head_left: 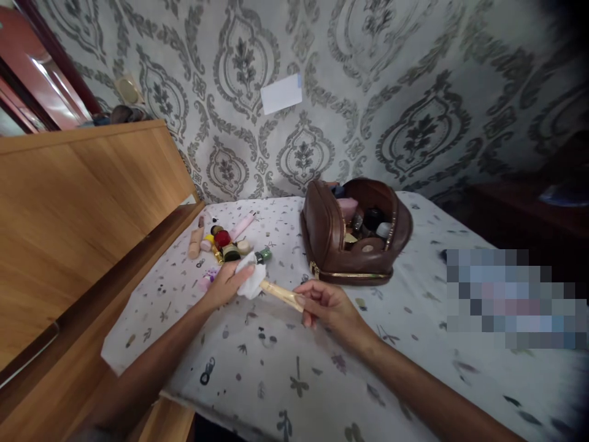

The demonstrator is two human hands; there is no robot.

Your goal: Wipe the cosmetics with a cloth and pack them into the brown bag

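Observation:
My right hand (pixel 324 305) grips one end of a slim beige cosmetic tube (pixel 280 294) between thumb and fingers. The tube slants up to the left, its far end reaching the crumpled white tissue (pixel 251 280). That tissue is pinched in my left hand (pixel 229 282); whether it touches the tube is hard to tell. Just beyond my left hand lie a green-capped item (pixel 263 255), a dark round-lidded jar (pixel 230 252), a red round item (pixel 222 238), a pink tube (pixel 242 226) and a peach tube (pixel 196 242). A purple item (pixel 209 278) sits beside my left wrist.
A brown cosmetic bag (pixel 354 236) stands unzipped at the back right, with several items inside. Patterned white cloth (pixel 276 368) covers the table. A wooden panel (pixel 92 178) borders the left side. The wallpapered wall (pixel 304 141) rises behind. A blurred patch (pixel 510 301) hides something at right.

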